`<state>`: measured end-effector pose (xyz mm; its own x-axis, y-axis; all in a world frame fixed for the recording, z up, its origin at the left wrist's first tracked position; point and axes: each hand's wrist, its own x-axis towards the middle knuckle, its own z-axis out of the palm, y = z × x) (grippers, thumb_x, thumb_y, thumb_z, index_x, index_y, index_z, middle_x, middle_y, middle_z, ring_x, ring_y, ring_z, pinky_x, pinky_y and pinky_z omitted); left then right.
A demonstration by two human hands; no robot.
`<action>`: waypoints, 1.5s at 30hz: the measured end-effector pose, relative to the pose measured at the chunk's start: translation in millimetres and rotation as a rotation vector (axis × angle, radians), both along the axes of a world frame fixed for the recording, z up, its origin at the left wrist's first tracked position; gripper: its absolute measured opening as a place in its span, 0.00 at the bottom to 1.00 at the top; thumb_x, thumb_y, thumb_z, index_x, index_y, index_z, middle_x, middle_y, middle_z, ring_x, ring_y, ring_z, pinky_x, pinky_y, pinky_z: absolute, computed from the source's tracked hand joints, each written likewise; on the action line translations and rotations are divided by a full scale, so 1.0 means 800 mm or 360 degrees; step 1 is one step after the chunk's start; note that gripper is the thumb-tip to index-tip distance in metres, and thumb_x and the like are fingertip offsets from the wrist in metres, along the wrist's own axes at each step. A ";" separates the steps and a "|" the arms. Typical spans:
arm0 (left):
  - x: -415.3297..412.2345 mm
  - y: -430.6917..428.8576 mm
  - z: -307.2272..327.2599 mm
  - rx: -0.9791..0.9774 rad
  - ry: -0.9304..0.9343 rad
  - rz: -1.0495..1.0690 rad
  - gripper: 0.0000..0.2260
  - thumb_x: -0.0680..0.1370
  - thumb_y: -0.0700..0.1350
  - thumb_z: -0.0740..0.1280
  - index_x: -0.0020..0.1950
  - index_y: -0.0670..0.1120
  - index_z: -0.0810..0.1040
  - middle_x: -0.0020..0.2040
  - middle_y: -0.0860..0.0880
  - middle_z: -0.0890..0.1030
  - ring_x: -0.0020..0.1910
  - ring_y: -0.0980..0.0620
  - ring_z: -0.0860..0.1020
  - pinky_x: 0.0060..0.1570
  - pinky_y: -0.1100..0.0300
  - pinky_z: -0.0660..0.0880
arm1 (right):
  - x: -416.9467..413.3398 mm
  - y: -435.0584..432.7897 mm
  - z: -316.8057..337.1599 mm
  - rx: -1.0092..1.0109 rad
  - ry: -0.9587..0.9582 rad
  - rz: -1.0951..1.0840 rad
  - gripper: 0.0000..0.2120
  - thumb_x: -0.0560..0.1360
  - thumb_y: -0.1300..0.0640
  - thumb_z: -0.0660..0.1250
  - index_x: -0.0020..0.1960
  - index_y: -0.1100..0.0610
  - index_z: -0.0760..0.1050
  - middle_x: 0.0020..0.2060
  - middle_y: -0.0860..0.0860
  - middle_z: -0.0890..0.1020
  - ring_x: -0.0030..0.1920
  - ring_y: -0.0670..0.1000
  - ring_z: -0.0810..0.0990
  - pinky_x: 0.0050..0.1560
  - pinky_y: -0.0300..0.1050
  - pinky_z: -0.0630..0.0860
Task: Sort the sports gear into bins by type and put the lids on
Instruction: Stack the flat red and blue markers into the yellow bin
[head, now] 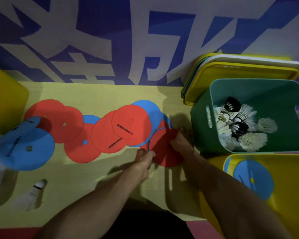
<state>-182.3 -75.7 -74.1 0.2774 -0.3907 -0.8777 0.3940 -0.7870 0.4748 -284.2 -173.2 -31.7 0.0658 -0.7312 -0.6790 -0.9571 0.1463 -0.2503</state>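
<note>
Head view, nearest me: my forearms (pixel 102 195) ran up from the bottom edge over the table (pixel 86 176), both reaching for one spot.
Left hand (pixel 144 156): fingers curled on the near rim of the disc stack (pixel 164 149), pinching it.
Right hand (pixel 179 142): clamped on the stack's right rim, just beside the green bin (pixel 248 90).
Disc stack: red on top, blue edges showing between the layers. It sat at the right end of the spread discs (pixel 131 125), partly tucked under them. I could not tell whether it was off the table.
Risk, slipping: I held thin flat discs by their rims alone. I judged the lower ones could slide out and scatter.
Risk, dragging: pulling the tucked stack free could tow the overlapping discs along, perhaps off the near edge.
Risk, wrong bin: the green bin held shuttlecocks (pixel 245 140), and the yellow bin (pixel 286 163) held a blue disc (pixel 254 178). The green one was closer to my right hand, so a hasty drop could mix the types.
Risk, leftover: a loose shuttlecock (pixel 33 194) lay near left, well apart from both hands, easy to miss.
Lids (pixel 245 71): stacked behind the green bin, none fitted. Closing early would shut gear out.
</note>
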 end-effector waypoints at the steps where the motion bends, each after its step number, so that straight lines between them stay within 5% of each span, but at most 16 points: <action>1: 0.000 0.002 -0.005 -0.0015 0.0007 0.0025 0.04 0.70 0.36 0.65 0.39 0.44 0.71 0.29 0.45 0.70 0.24 0.51 0.64 0.24 0.65 0.55 | -0.003 0.001 0.003 -0.0011 0.0044 0.0020 0.28 0.79 0.60 0.61 0.75 0.66 0.53 0.73 0.64 0.60 0.74 0.60 0.59 0.69 0.43 0.56; 6: 0.008 0.014 -0.008 -0.0099 -0.0071 -0.0030 0.10 0.71 0.34 0.65 0.32 0.45 0.72 0.30 0.44 0.69 0.26 0.52 0.62 0.30 0.62 0.53 | -0.015 0.018 0.007 -0.0134 0.0150 -0.0096 0.28 0.80 0.60 0.57 0.75 0.68 0.50 0.73 0.63 0.60 0.74 0.61 0.59 0.69 0.45 0.56; 10: 0.014 0.018 0.004 -0.0147 -0.0051 -0.0078 0.06 0.69 0.40 0.67 0.31 0.44 0.75 0.26 0.47 0.73 0.26 0.50 0.66 0.28 0.62 0.58 | -0.018 0.024 -0.001 -0.0201 0.0025 -0.0191 0.21 0.76 0.60 0.59 0.68 0.64 0.64 0.67 0.63 0.69 0.68 0.62 0.68 0.66 0.50 0.65; 13: 0.018 0.019 -0.002 -0.0153 0.0006 0.0010 0.06 0.75 0.46 0.65 0.42 0.46 0.79 0.44 0.44 0.82 0.39 0.47 0.77 0.36 0.55 0.74 | -0.016 0.026 0.017 -0.0244 -0.0080 -0.0240 0.18 0.74 0.63 0.60 0.63 0.62 0.69 0.61 0.62 0.74 0.62 0.63 0.73 0.61 0.51 0.70; 15: 0.020 0.020 -0.006 -0.0135 0.0114 0.0074 0.09 0.77 0.48 0.61 0.49 0.46 0.79 0.48 0.45 0.82 0.39 0.49 0.77 0.32 0.60 0.74 | -0.011 0.025 0.042 -0.0310 -0.0112 -0.0229 0.16 0.73 0.64 0.60 0.61 0.65 0.70 0.57 0.63 0.77 0.58 0.63 0.76 0.58 0.52 0.74; 23: 0.009 0.027 -0.010 -0.0208 0.0300 0.0075 0.11 0.81 0.43 0.57 0.39 0.47 0.73 0.30 0.51 0.78 0.34 0.54 0.71 0.35 0.62 0.67 | -0.010 0.023 0.138 -0.0696 -0.0384 -0.0343 0.10 0.74 0.57 0.62 0.49 0.60 0.79 0.46 0.58 0.82 0.47 0.58 0.80 0.49 0.51 0.78; 29: -0.009 0.022 0.004 -0.0324 -0.0005 -0.0188 0.08 0.77 0.33 0.60 0.41 0.43 0.74 0.36 0.45 0.76 0.26 0.55 0.70 0.21 0.66 0.64 | -0.039 0.024 0.163 -0.0882 -0.0618 -0.0616 0.10 0.71 0.60 0.66 0.50 0.56 0.81 0.45 0.58 0.84 0.46 0.60 0.83 0.48 0.59 0.80; 31: -0.010 0.017 0.006 -0.0407 -0.0134 -0.0176 0.08 0.75 0.32 0.61 0.49 0.40 0.78 0.45 0.42 0.80 0.35 0.51 0.75 0.30 0.61 0.71 | -0.046 0.029 0.166 -0.0913 -0.0643 -0.0617 0.10 0.72 0.60 0.67 0.51 0.56 0.81 0.44 0.56 0.85 0.45 0.58 0.84 0.48 0.58 0.81; 33: -0.005 0.008 0.001 -0.0469 -0.0234 -0.0186 0.09 0.71 0.34 0.63 0.46 0.44 0.78 0.51 0.43 0.82 0.46 0.46 0.80 0.46 0.49 0.79 | -0.049 0.032 0.169 -0.0970 -0.0672 -0.0604 0.10 0.72 0.59 0.67 0.52 0.55 0.82 0.44 0.55 0.85 0.44 0.58 0.84 0.48 0.57 0.81; 36: 0.001 0.000 0.021 -0.0491 -0.0361 -0.0237 0.06 0.72 0.37 0.62 0.35 0.44 0.75 0.43 0.43 0.81 0.46 0.41 0.81 0.50 0.41 0.79 | -0.047 0.035 0.174 -0.1027 -0.0712 -0.0578 0.12 0.72 0.59 0.66 0.53 0.53 0.82 0.43 0.55 0.85 0.44 0.58 0.83 0.48 0.56 0.80; 40: 0.004 -0.005 0.065 -0.0631 -0.0552 -0.0185 0.09 0.70 0.39 0.62 0.30 0.46 0.71 0.34 0.45 0.77 0.37 0.47 0.76 0.43 0.45 0.78 | -0.038 0.029 0.186 -0.1066 -0.0828 -0.0527 0.12 0.73 0.58 0.64 0.53 0.53 0.82 0.44 0.55 0.85 0.45 0.57 0.83 0.47 0.55 0.80; 45: 0.007 -0.011 0.118 -0.0777 -0.0670 0.0003 0.08 0.75 0.37 0.64 0.37 0.46 0.75 0.39 0.42 0.79 0.39 0.46 0.78 0.46 0.46 0.79 | -0.037 0.018 0.205 -0.1074 -0.1075 -0.0595 0.12 0.72 0.54 0.64 0.53 0.53 0.82 0.44 0.54 0.85 0.46 0.56 0.83 0.46 0.58 0.81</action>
